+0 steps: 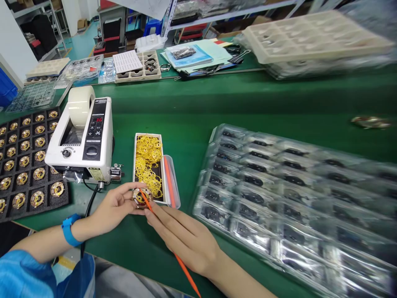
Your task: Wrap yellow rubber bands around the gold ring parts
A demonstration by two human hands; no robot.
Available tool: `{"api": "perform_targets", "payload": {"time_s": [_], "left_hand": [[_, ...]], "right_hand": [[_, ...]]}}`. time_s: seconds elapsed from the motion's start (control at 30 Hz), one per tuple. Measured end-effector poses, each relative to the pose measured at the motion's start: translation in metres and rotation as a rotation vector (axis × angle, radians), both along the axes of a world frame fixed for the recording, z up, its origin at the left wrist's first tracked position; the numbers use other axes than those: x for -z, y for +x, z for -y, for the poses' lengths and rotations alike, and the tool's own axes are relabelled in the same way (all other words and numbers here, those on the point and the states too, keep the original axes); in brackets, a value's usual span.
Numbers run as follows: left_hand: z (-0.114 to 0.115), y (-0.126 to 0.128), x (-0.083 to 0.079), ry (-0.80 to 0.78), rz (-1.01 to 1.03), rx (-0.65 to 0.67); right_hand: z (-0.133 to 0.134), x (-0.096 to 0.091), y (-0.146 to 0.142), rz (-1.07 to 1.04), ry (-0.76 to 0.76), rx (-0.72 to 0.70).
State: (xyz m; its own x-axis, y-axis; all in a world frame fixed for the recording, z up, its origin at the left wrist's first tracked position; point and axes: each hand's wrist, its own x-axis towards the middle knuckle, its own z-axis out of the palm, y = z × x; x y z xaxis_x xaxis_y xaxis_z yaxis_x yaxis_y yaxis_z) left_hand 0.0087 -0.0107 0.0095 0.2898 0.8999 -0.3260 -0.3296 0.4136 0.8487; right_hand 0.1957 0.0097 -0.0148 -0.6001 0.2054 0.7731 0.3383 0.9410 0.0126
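Observation:
My left hand [113, 207], with a blue band on the wrist, grips a small round metal watch-like part [137, 201] by its edge between thumb and fingers. My right hand [189, 238] is closed round a thin orange stick [187, 273], whose tip rests at the face of that part. Yellow shows inside the part, but finer detail is too small to tell. Just beyond both hands, a white box [135, 159] holds many thin yellow rings [148, 155]. A clear lid-like tray [175, 186] with another orange stick [169, 180] lies beside the box.
A white tape dispenser [107, 124] stands left of the box, its cable running toward me. Behind it, a black foam tray [62, 198] carries several round parts. On the right lies a large clear plastic tray [203, 182] of dark parts. A loose metal piece [370, 122] sits far right.

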Motion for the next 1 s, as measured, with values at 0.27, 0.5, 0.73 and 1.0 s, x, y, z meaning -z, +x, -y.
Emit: {"api": "perform_targets", "payload": {"time_s": [0.27,0.5,0.73,1.0], "left_hand": [[-0.005,-0.003,-0.001,-0.234,0.155,-0.027],[-0.004,-0.003,-0.006,-0.16,-0.008,0.023],[0.001,0.003,-0.012,0.021,-0.302,0.009],[-0.001,0.003,-0.006,-0.03,-0.244,-0.035]], "right_hand": [[0.003,-0.007,0.004,-0.119,-0.23,0.018],[0.002,-0.009,0.012,-0.348,-0.507,0.127],[-0.001,-0.012,0.007,-0.397,-0.572,0.081],[0.003,-0.008,0.006,-0.256,-0.423,0.141]]}}
